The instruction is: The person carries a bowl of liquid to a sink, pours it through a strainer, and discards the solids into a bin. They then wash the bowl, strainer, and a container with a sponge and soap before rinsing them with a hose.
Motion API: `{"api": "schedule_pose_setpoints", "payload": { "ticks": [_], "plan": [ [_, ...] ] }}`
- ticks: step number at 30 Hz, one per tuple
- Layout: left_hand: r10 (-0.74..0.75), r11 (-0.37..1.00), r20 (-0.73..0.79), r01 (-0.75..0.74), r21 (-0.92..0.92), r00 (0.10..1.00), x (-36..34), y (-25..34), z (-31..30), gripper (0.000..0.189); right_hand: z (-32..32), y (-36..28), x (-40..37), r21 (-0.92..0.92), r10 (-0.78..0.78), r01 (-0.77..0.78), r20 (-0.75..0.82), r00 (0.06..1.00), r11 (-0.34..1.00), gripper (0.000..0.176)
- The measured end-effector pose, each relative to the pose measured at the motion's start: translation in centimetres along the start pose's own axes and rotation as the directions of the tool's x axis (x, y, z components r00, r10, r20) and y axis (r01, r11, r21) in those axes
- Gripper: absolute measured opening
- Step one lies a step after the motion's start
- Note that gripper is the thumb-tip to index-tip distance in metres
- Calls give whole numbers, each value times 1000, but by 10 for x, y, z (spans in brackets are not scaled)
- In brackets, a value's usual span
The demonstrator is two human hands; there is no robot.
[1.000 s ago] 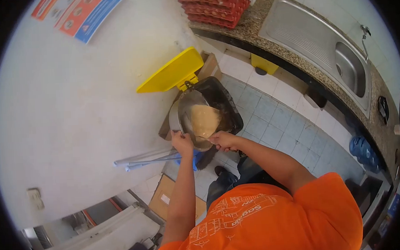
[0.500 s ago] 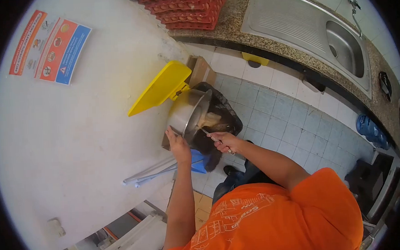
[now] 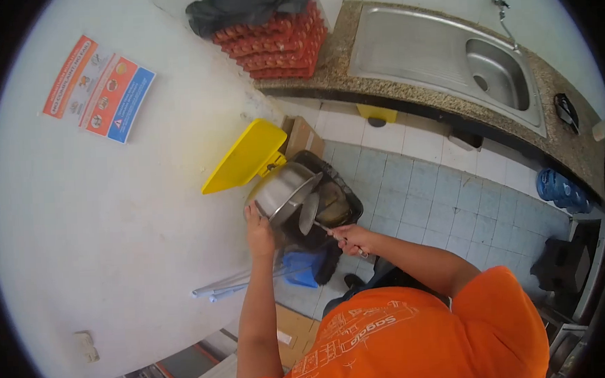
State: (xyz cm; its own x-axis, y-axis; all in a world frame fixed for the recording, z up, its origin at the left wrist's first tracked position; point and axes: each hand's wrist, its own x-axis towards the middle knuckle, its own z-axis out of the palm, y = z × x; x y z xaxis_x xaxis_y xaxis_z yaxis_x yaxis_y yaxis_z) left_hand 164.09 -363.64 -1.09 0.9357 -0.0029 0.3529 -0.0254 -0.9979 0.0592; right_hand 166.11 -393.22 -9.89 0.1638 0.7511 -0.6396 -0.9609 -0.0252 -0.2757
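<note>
My left hand [image 3: 260,230] grips the rim side of a large steel bowl [image 3: 279,190], which is tipped on its side over a black bin [image 3: 350,198]. Its opening faces right, toward the bin. In my right hand [image 3: 352,239] is the handle of a metal ladle [image 3: 309,213], whose round head is at the bowl's mouth. Brownish, pale contents [image 3: 333,202] lie inside the bin. The bin's yellow lid [image 3: 244,156] stands raised behind the bowl.
Red egg trays [image 3: 276,45] are stacked on the granite counter [image 3: 341,59] beside a steel sink [image 3: 498,72]. A blue dustpan [image 3: 300,267] and a dark broom [image 3: 329,263] are on the floor near the bin. Blue bottles [image 3: 560,190] stand below the counter.
The ladle's head now shows clearly at the bowl's mouth, where it was hidden before. The pale matter near the bowl's mouth now lies lower in the bin. The camera view has shifted.
</note>
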Motion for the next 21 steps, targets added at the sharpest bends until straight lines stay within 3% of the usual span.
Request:
{"api": "schedule_pose_setpoints", "payload": {
  "ticks": [2,4,5,6,8,9,10,11,12,13,14,15,17,19,21],
  "plan": [
    [-41,999,-24,40,-27,999,-11,-3,-2,8,6,10,-5,-99,-51,48,-27,998,994,33],
    [-111,988,-149,93,-122,983,-28,-10,3,12,27,14,5,-476,-257,203,-50,965,856,22],
    [-223,964,-133,198,-177,966,-35,-8,-4,15,36,14,17,-614,-304,216,-40,952,759,24],
    [-330,926,-104,300,-231,938,-46,-7,-10,18,44,15,32,-733,-344,214,-30,938,646,25],
    [-416,909,-278,385,-162,865,-78,-28,10,18,59,28,72,-935,-547,313,174,818,170,29],
    [-644,758,-117,610,-230,756,-85,-28,5,19,57,42,99,-908,-561,417,331,759,28,39],
    [-809,553,66,795,-247,584,-93,-29,1,20,54,50,117,-856,-547,503,478,687,-116,51],
    [-849,463,78,808,-365,522,-113,-50,26,21,69,50,100,-865,-572,485,463,677,-126,51],
    [-881,363,107,803,-472,461,-130,-70,53,22,96,55,67,-896,-468,400,275,840,191,66],
    [-862,379,122,787,-487,491,-139,-70,49,22,122,64,33,-840,-293,247,111,950,483,82],
    [-875,-4,363,744,-668,321,-147,-64,37,24,138,78,9,-739,-303,270,94,948,617,89],
    [-760,-411,622,603,-684,189,-156,-58,34,27,146,89,-10,-618,-313,291,76,947,730,96],
    [-567,-498,737,561,-662,367,-196,-78,54,28,143,127,-28,-582,-350,322,67,934,747,93],
    [-549,-497,757,590,-637,355,-224,-73,63,32,124,157,-58,-546,-392,359,59,918,757,90],
    [-484,-506,750,555,-660,451,-247,-63,61,37,86,213,-105,-557,-436,380,36,899,739,80]
  ]
}}
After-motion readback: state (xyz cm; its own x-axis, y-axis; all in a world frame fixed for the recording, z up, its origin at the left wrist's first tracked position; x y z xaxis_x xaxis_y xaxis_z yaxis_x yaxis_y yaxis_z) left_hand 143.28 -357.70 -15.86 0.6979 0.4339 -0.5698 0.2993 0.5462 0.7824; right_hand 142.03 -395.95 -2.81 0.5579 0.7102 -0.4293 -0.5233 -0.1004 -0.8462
